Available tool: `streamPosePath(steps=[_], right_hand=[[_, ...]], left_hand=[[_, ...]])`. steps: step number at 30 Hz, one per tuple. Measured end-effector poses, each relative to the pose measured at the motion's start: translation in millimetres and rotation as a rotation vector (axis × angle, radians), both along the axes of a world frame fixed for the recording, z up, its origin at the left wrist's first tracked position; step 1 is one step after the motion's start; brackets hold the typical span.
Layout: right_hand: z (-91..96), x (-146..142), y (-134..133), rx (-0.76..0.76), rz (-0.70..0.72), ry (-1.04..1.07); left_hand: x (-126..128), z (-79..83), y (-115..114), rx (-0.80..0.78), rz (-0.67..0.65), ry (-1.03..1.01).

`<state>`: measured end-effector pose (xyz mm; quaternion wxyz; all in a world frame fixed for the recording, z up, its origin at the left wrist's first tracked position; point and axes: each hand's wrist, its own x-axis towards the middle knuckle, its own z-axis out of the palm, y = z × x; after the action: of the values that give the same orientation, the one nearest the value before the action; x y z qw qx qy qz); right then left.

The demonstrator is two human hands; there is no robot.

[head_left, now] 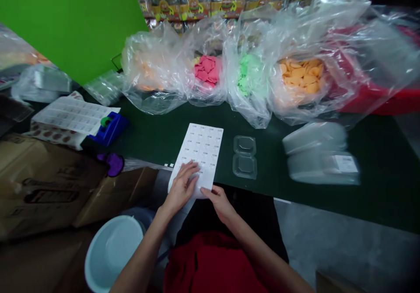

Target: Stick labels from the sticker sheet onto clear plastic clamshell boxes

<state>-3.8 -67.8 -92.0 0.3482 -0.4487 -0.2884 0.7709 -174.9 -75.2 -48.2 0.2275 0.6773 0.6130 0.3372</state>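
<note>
A white sheet of printed labels lies on the dark green table in front of me, its near end reaching over the table's edge. My left hand rests on the sheet's lower left part, fingers stretched out. At the near right corner, my right hand pinches the sheet between thumb and fingers. Just right of the sheet, a small clear plastic clamshell box lies unfolded, lid away from me. A few tiny white pieces sit at the table edge left of the sheet.
Clear bags hold pink pieces, green pieces and orange pieces along the back. Stacked clear containers stand right. A blue tape dispenser, more printed sheets and cardboard boxes are left; a pale basin stands below.
</note>
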Motion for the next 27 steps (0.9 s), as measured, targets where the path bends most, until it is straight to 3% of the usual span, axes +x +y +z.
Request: streamPosePath(steps=[4,9,13,16,18,22,24,27], right_hand=[[10.0,1,-1,0.065,0.025,-0.054],[24.8,8,9,0.338,0.154,-0.238],[25.2,7,12,0.338,0.192,-0.268],[20.0,3,11,0.234,0.147,-0.199],[20.1,5,12,0.202,0.133,-0.191],[41.2,28,20,0.402,0.302,-0.430],[58.7,43,25,0.500,0.289,-0.587],[78.5,56,31,0.473,0.142,-0.565]], left_hand=[[-5,11.7,-2,-0.015,-0.073,0.033],[-11,23.3,4,-0.008,-0.175,0.238],[-10,26.7,13,-0.046,-0.235,0.256],[-7,19.7,20,-0.096,-0.111,0.116],[-5,11.8,24,-0.119,0.099,-0.055],[1,3.6,28,-0.059,0.547,-0.369],[10,6.3,25,0.020,0.594,-0.352],[34,13.3,14,0.143,0.446,-0.190]])
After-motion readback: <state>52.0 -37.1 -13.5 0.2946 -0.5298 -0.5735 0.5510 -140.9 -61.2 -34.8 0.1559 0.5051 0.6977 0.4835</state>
